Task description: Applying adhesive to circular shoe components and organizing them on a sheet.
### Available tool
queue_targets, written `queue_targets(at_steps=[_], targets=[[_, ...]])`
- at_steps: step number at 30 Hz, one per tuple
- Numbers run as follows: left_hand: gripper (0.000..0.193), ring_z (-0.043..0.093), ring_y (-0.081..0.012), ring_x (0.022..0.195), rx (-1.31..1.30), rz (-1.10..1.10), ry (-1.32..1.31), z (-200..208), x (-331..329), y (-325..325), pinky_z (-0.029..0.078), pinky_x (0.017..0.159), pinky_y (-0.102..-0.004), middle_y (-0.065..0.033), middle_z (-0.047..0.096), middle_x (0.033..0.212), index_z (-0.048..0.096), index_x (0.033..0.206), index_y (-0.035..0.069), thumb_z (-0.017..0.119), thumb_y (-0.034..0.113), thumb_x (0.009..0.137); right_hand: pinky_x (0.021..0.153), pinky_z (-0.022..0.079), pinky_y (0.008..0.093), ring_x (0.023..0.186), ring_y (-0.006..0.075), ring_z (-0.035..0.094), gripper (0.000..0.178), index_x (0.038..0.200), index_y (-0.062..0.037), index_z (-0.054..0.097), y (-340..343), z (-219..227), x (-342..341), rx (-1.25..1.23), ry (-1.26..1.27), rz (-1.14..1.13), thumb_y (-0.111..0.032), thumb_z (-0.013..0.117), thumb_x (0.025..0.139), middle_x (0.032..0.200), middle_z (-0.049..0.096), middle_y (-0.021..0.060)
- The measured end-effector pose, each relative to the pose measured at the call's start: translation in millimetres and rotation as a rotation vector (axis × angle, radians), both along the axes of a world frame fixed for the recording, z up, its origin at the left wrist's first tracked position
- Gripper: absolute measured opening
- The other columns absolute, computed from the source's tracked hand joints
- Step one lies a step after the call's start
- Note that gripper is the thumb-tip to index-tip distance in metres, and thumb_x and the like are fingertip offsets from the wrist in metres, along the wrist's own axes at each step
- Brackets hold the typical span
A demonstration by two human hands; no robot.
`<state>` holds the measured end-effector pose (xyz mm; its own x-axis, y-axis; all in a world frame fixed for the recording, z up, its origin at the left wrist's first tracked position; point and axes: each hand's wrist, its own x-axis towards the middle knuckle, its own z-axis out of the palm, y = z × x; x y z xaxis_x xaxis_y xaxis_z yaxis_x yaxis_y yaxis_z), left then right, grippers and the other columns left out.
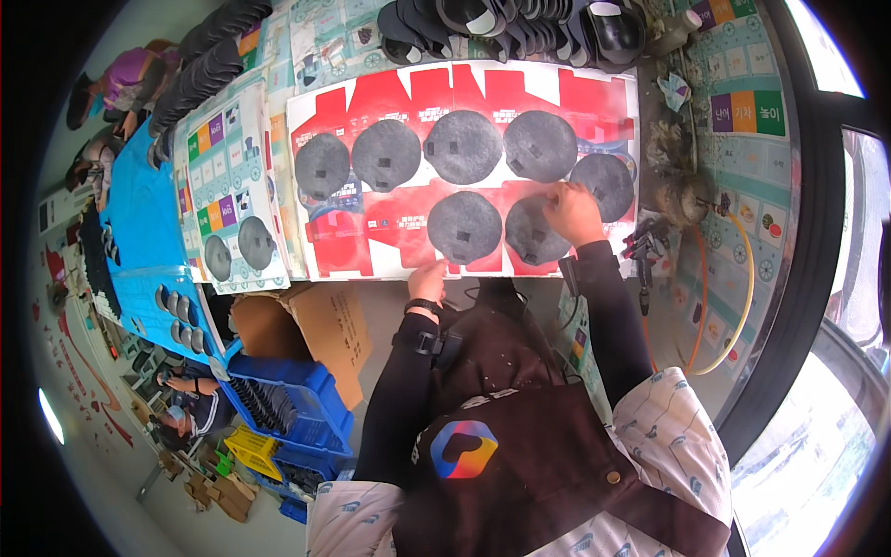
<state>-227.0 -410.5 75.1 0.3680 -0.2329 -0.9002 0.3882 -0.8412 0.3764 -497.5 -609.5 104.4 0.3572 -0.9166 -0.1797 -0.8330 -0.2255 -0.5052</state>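
Note:
Several dark grey round discs, most with a small square patch, lie in two rows on a red and white printed cardboard sheet. My right hand is over the upper right edge of a front-row disc, its fingers drawn together; whether they pinch the disc or something small is hidden. Left of it lies another front-row disc. At the table's front edge, below that disc, is my left hand. Its fingers are curled in, and what they hold, if anything, does not show.
Dark curved pieces are stacked along the back. A spray gun with hoses hangs at the right. Left are a blue-covered table, an open cardboard box and blue crates. Other people work farther left.

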Motion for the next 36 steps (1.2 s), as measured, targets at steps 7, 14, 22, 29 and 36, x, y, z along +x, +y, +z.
queue_targets(at_steps=[7, 14, 22, 29, 36], targets=[[0.03, 0.071, -0.0251, 0.073, -0.182, -0.383, -0.456, -31, 2, 12, 0.052, 0.064, -0.036, -0.0144, 0.075, 0.083, 0.077, 0.102, 0.001, 0.073, 0.026, 0.085, 0.086, 0.051, 0.0444, 0.093, 0.0332, 0.064, 0.01, 0.083, -0.0066, 0.069, -2, 7, 8, 0.009, -0.009, 0.002, -0.013, 0.067, 0.076, 0.09, 0.071, 0.0117], [0.031, 0.073, -0.03, 0.09, 0.082, -0.518, -0.519, 6, -19, -24, 0.054, 0.076, -0.0386, -0.0192, 0.075, 0.09, 0.076, 0.091, 0.0, 0.074, 0.029, 0.08, 0.087, 0.051, 0.0441, 0.088, 0.0333, 0.065, 0.008, 0.08, -0.007, 0.068, -3, 9, 2, -0.028, 0.005, -0.036, -0.014, 0.068, 0.075, 0.085, 0.07, 0.012], [0.013, 0.059, -0.0071, 0.067, -0.463, -0.31, -0.009, 111, 39, -53, 0.044, 0.059, -0.0248, 0.0029, 0.063, 0.073, 0.067, 0.085, 0.007, 0.069, 0.018, 0.089, 0.061, 0.047, 0.0311, 0.062, 0.0147, 0.057, 0.015, 0.086, 0.003, 0.065, 17, 90, -1, 0.34, -0.391, -0.1, -0.01, 0.068, 0.08, 0.07, 0.063, 0.0117], [0.021, 0.068, -0.0198, 0.099, -0.633, 0.002, 0.052, 176, 220, -6, 0.057, 0.088, -0.0314, -0.0105, 0.066, 0.108, 0.059, 0.111, 0.0, 0.062, 0.017, 0.099, 0.068, 0.053, 0.0332, 0.069, 0.019, 0.066, 0.015, 0.095, 0.0048, 0.062, 16, 146, 91, 0.242, -0.414, -0.076, -0.007, 0.06, 0.087, 0.078, 0.066, 0.0178], [0.028, 0.067, -0.0261, 0.103, -0.644, 0.156, -0.263, 177, 451, 43, 0.059, 0.086, -0.0395, -0.0148, 0.061, 0.11, 0.047, 0.12, 0.001, 0.06, 0.011, 0.097, 0.076, 0.054, 0.0499, 0.09, 0.0464, 0.068, 0.02, 0.107, -0.0021, 0.061, 42, 128, 342, 0.285, -0.484, 0.044, -0.014, 0.062, 0.09, 0.092, 0.069, 0.0273]])
